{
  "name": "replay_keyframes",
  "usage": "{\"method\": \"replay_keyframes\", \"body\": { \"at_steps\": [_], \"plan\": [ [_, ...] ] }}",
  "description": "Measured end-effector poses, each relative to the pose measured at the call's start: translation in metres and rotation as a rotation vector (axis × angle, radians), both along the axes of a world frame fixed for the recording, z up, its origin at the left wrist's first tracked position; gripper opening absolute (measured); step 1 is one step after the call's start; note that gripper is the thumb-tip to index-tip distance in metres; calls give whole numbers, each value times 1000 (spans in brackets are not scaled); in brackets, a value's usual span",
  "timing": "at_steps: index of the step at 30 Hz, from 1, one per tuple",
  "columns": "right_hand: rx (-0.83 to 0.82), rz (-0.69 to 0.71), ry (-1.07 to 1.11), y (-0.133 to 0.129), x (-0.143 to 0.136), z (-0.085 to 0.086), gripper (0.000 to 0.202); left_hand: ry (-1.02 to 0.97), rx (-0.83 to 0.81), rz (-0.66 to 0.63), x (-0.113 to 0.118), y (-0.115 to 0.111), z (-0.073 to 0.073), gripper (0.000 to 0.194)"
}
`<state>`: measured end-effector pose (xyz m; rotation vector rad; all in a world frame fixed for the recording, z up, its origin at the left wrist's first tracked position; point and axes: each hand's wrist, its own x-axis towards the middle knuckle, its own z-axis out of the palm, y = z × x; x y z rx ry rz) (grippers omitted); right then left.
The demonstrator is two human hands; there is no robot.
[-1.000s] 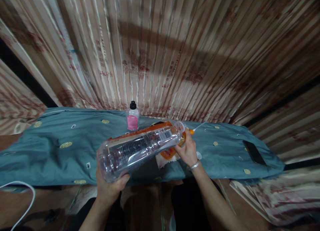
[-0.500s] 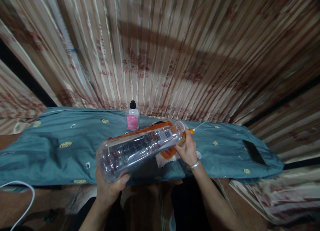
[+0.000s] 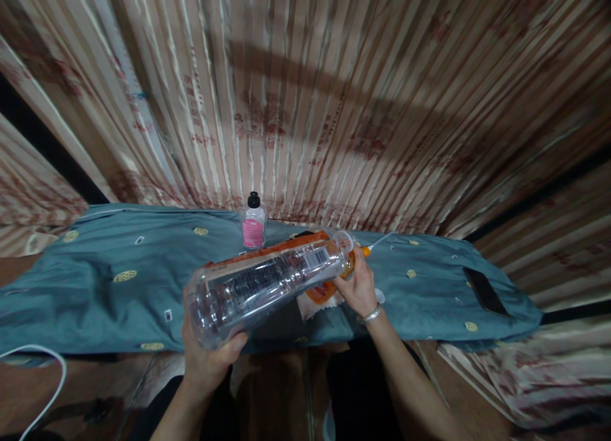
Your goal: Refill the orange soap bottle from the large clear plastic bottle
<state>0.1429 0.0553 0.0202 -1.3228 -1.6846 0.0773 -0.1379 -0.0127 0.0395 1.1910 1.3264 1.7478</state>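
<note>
A large clear plastic bottle [image 3: 267,279] with an orange and printed label lies tilted across the middle, its mouth up to the right. My left hand [image 3: 210,352] is wrapped round its base, thumb along the near side. At the neck, my right hand [image 3: 360,285] is closed with its fingers against the bottle near the rim. Just behind those fingers is an amber item with an orange tip [image 3: 366,251] and a thin pale spout; most of it is hidden. Under the bottle lies a partly covered orange and white packet [image 3: 321,294].
A small clear bottle with a pink label [image 3: 253,231] and black cap stands behind the large bottle. A dark phone [image 3: 485,291] lies at the right on the teal cloth [image 3: 95,269]. A small white cap-like piece [image 3: 380,296] sits by my right wrist. Striped curtain [image 3: 305,110] hangs behind.
</note>
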Motion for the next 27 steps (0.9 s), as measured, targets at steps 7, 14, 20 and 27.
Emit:
{"method": "replay_keyframes", "body": {
  "at_steps": [7, 14, 20, 27],
  "plan": [
    [-16, -14, 6, 0, 0, 0, 59, -4, -8, 12, -1, 1, -2, 101],
    [0, -12, 6, 0, 0, -3, 63, 26, -5, 3, 1, 1, 0, 99],
    [3, 1, 16, 1, 1, -5, 64, 43, 58, 15, -1, 1, -7, 93],
    [30, 5, -3, 2, -1, -6, 60, 6, 45, 26, -2, 2, -11, 93]
  ]
}}
